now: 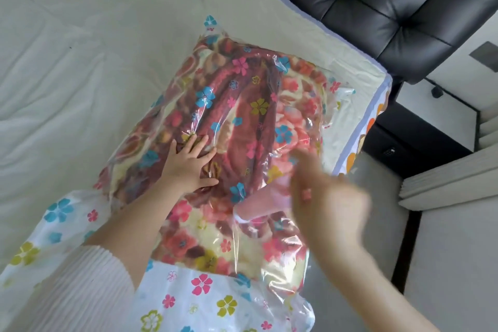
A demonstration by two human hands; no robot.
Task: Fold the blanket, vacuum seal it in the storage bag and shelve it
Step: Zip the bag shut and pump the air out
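Observation:
A folded blanket (242, 121) with a red, pink and cream flower pattern lies inside a clear storage bag (204, 302) printed with small coloured flowers. The bag rests on the bed near its right edge. My left hand (188, 164) presses flat on top of the bag, fingers spread over the blanket. My right hand (323, 197) hovers just above the bag's right side; it is blurred by motion, with its fingers straight and nothing in them. A round pale valve (258, 207) shows on the bag just left of my right hand.
A white sheet covers the bed (80, 75). A black tufted leather headboard (390, 8) stands at the upper right. Grey floor (377, 237) and a dark piece of furniture (420, 129) lie beyond the bed's right edge.

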